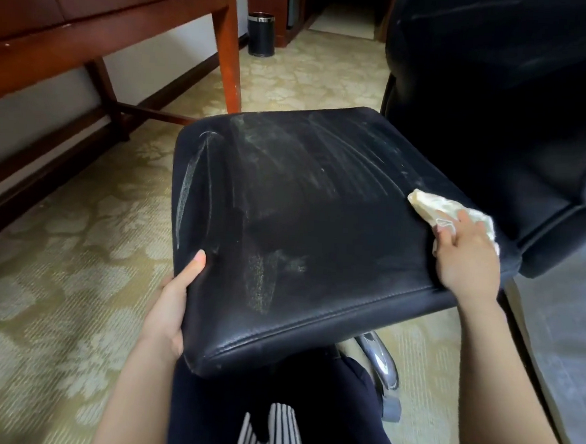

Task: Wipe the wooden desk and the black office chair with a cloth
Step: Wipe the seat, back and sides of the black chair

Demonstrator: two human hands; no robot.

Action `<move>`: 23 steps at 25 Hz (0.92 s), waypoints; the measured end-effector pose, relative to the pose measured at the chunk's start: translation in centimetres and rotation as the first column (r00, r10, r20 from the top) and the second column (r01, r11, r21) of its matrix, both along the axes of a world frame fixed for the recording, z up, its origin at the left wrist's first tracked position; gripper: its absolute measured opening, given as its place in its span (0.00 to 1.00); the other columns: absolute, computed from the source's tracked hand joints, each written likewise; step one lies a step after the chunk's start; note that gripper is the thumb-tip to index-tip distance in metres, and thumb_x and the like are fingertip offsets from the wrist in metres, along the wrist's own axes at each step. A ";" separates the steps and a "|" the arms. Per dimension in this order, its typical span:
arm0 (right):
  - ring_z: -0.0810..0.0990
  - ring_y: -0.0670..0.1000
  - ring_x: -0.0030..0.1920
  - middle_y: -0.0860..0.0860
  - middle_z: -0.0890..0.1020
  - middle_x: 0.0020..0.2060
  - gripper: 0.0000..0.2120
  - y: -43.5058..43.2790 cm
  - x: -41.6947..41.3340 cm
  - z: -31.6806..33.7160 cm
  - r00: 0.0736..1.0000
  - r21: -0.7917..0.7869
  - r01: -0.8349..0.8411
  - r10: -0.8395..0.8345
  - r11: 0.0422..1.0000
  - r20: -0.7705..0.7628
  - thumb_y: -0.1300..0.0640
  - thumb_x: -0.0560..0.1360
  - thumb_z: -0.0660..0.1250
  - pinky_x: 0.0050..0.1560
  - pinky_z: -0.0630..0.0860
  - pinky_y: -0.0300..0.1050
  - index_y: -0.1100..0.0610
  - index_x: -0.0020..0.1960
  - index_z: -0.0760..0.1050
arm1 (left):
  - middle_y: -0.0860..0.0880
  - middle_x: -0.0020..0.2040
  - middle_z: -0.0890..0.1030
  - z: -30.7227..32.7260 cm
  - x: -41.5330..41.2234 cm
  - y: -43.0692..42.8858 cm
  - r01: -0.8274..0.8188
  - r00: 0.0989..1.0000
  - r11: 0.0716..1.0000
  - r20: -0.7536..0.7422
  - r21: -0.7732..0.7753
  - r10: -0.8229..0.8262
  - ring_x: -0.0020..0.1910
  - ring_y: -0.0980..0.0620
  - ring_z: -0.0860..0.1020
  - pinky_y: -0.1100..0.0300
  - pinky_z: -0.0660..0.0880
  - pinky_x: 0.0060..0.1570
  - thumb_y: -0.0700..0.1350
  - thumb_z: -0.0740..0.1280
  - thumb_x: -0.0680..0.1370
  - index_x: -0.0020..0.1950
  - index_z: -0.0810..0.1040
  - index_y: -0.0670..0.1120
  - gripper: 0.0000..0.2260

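**Patterned carpet, dusty seat: streaks left behind and a chair that may turn**

A pale patterned carpet (58, 276) runs under the wooden desk (56, 35) on the left, and the black office chair (498, 97) fills the right of the view.

The right hand (468, 256) lies flat with its fingers spread over a crumpled pale cloth (457, 211), pressing it onto the seat (320, 206) at the back right corner, close to the fold where the seat meets the backrest. The left hand (176, 304) grips the seat's front left corner, thumb on top and fingers wrapped under the edge.

The likeliest fault is an uneven wipe. Pale dust streaks (264, 282) show across the middle and left of the seat. The cloth is bunched small under the palm, so a pass may only smear the dust or push it into the stitched front seam. A hard sideways stroke could also turn or roll the chair on its chrome base (382, 361), and only the left hand's grip holds it against that. Dust may also drop onto the dark trousers just below the front edge.

The seat is directly beneath both hands, and most of it stretches left and forward of the cloth. The desk stands well apart to the left, with a small black bin (261, 34) beyond its leg.
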State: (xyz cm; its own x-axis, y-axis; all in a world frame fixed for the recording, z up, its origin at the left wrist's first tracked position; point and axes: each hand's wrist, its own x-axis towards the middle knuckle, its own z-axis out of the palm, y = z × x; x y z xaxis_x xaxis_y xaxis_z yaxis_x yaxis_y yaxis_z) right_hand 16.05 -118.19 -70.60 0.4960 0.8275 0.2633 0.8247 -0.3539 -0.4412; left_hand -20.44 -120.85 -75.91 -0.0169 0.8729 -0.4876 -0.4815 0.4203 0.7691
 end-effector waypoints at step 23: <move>0.64 0.54 0.72 0.50 0.73 0.67 0.21 -7.4 -4.0 -3.8 0.944 0.338 -0.325 0.327 0.883 0.054 0.57 0.74 0.53 0.73 0.56 0.56 0.55 0.63 0.77 | 0.51 0.52 0.85 1.3 1.0 -0.6 0.071 0.996 0.996 -0.057 0.050 -0.068 0.51 0.54 0.83 0.54 0.73 0.54 0.64 0.73 0.62 0.53 0.84 0.49 0.26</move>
